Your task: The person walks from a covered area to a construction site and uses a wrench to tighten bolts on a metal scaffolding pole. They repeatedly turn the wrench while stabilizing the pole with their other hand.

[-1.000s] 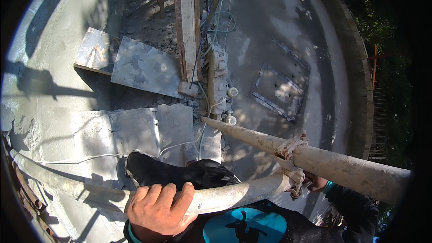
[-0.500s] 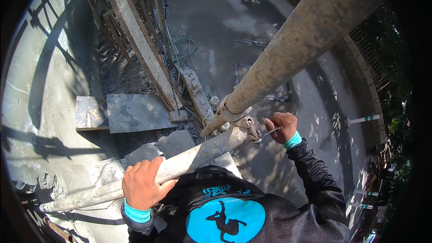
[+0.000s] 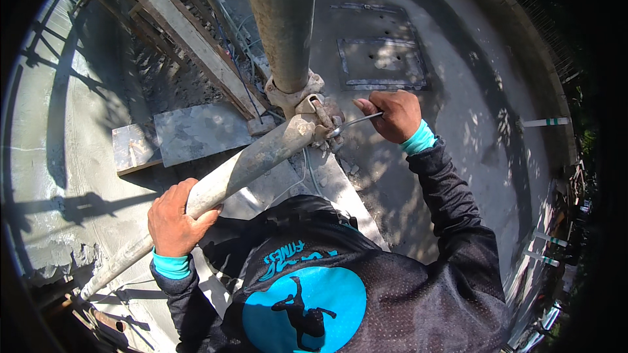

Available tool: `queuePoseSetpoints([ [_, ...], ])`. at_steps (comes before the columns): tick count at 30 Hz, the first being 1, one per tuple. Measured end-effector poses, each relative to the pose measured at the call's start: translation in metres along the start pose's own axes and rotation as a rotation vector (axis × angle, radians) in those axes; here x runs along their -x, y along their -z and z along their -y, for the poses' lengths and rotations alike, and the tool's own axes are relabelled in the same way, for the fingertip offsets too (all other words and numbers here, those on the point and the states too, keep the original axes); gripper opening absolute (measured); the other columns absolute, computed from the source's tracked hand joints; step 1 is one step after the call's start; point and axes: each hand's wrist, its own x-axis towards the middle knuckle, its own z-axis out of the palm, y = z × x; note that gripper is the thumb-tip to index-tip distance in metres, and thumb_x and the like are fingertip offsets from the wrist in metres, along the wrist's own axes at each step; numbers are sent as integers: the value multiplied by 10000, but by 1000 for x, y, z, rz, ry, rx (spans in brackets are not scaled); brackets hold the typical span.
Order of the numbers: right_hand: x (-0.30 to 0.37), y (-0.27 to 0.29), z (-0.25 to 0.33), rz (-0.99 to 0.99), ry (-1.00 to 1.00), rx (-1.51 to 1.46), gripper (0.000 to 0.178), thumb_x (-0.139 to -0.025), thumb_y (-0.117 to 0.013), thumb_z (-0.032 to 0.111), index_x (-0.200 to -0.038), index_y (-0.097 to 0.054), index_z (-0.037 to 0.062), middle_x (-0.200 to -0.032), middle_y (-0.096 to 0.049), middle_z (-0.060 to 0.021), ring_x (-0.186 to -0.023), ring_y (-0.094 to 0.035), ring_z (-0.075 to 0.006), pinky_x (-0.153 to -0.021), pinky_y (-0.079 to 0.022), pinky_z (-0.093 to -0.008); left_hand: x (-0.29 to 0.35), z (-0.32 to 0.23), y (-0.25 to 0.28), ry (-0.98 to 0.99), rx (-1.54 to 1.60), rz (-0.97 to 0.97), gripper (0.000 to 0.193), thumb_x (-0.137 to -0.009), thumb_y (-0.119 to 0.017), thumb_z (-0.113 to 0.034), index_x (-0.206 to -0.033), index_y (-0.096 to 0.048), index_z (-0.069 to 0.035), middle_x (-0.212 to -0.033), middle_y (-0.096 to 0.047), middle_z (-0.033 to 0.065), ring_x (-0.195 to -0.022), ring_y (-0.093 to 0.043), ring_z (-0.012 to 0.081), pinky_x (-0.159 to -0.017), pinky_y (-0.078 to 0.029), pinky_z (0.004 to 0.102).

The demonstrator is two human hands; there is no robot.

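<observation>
Concrete slab (image 3: 458, 124) below, sunlit. My left hand (image 3: 173, 219), fingers wrapped round slanted scaffold pipe (image 3: 242, 167), long axis lower-left to upper-right, meeting coupler (image 3: 311, 108) on upright pipe (image 3: 284, 19). My right hand (image 3: 392, 114), fingers clenched on spanner (image 3: 353, 123), pointing left into coupler.

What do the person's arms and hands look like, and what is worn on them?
Both hands, left hand and right hand, are bare, with no gloves. Each arm is in a long black mesh-like sleeve, and a bright turquoise cuff shows at each wrist.
</observation>
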Motion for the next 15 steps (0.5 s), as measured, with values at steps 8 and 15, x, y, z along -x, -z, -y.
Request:
queuePoseSetpoints([
  [8,-1,-10,7,-192,-43,30,401,-957,-790,276,-672,-576,94,-583,-490,-110,-501,-491,-321,-517,-403,-411,-3,0,-4,-5,0,-1,546,-650,-913,-266,-1121,-708,-81,-953,-730,132,-846,-725,352,-748,-562,432],
  [15,4,-24,-6,-245,-20,133,427,-1009,-719,396,-701,-589,130,-576,-562,-83,-497,-569,-321,-501,-454,-418,4,4,-11,18,-43,-41,534,-724,-880,-306,-1188,-719,-95,-1010,-770,127,-889,-764,321,-784,-583,405],
])
